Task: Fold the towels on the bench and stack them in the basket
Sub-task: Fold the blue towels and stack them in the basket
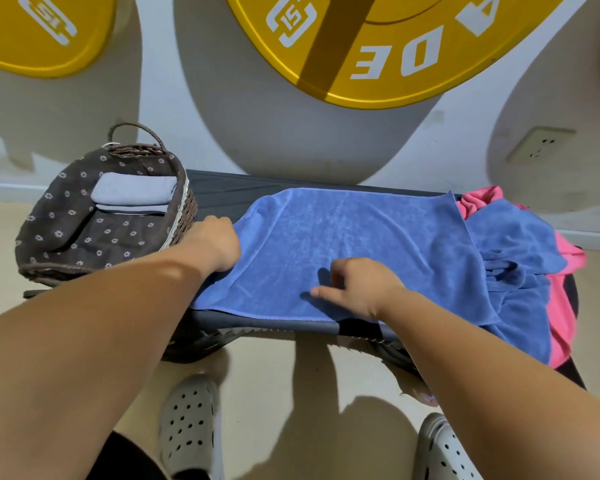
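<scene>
So, from my end this looks like the start of a fold. A blue towel (361, 237) lies spread flat along the dark bench (222, 192), its near edge hanging just over the front. It has been smoothed out but not yet doubled over.

My left hand (215, 242) sits at the towel's left end with the fingers curled down over the edge, and I read that as a grip on the cloth. My right hand (361, 285) rests on the towel near the front edge, about the middle, with the fingers bent and the thumb pointing left. I cannot tell whether it pinches a bit of cloth or only presses it down.

The basket (184, 209) stands at the left end of the bench, just beside my left hand. Inside it, two pale folded towels (136, 194) lie stacked on the flowered lining. At the right end sits a loose heap (520, 244) of blue and pink towels, and the spread towel's right end touches it.

By my reckoning the job is well short of done. The next move calls for a firm hold on the left edge, carrying it across to meet the right end. The corners need to line up, and the heap must not be dragged along with it.
</scene>
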